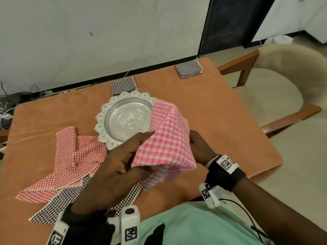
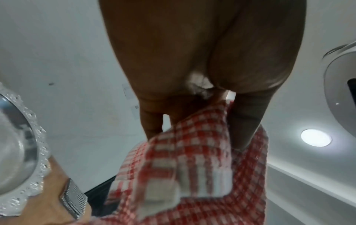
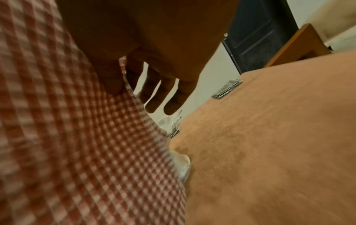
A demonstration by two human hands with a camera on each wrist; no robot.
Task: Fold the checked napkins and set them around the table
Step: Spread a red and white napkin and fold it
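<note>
I hold a pink-and-white checked napkin (image 1: 168,138) up over the near right part of the silver plate (image 1: 127,119). My left hand (image 1: 131,151) grips its left edge between thumb and fingers; in the left wrist view that hand (image 2: 202,106) pinches the cloth (image 2: 192,159). My right hand (image 1: 198,145) holds the right side from behind, and in the right wrist view its thumb (image 3: 111,79) presses on the napkin (image 3: 77,137) while the other fingers (image 3: 163,99) point outward. A red checked napkin (image 1: 70,156) lies unfolded at the left, over a black checked one (image 1: 60,200).
Two folded black checked napkins lie at the table's far edge, one behind the plate (image 1: 123,84) and one at the far right corner (image 1: 189,68). An orange cloth (image 1: 230,121) covers the table. A cushioned chair (image 1: 283,85) stands at the right, with cables (image 1: 10,106) on the floor at the left.
</note>
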